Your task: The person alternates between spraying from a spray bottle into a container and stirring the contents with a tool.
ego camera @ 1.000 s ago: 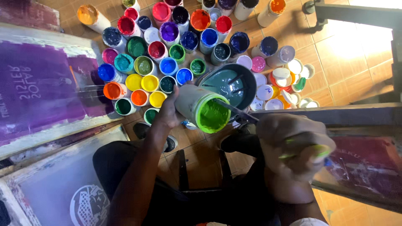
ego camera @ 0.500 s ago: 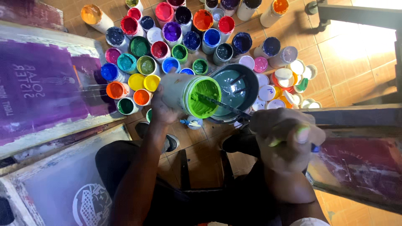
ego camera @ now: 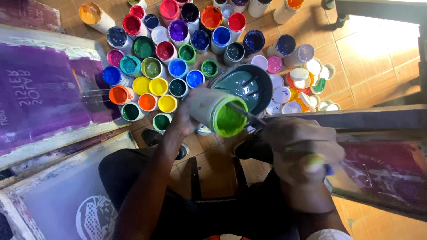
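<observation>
A jar [ego camera: 218,113] of green paint is gripped around its white wall by the left hand [ego camera: 187,116] and is held tipped on its side above the floor [ego camera: 356,58], its long axis running from the hand at the left toward its open mouth at the right, so that the green inside faces the right hand [ego camera: 300,149]. A thin stick [ego camera: 249,116] is held in the closed fingers of the right hand; its tip lies at the lower right rim of the mouth, and its length slopes back and down to the right, roughly in line with the jar's axis. The far end of the stick is blurred, so what kind of tool it is cannot be told for certain. Just behind the jar's mouth sits 1 large tub [ego camera: 244,89] of grey-green paint, nearer to the mouth than to either hand. The other open paint jars [ego camera: 153,86] are crowded on the floor beyond, toward the far left.
</observation>
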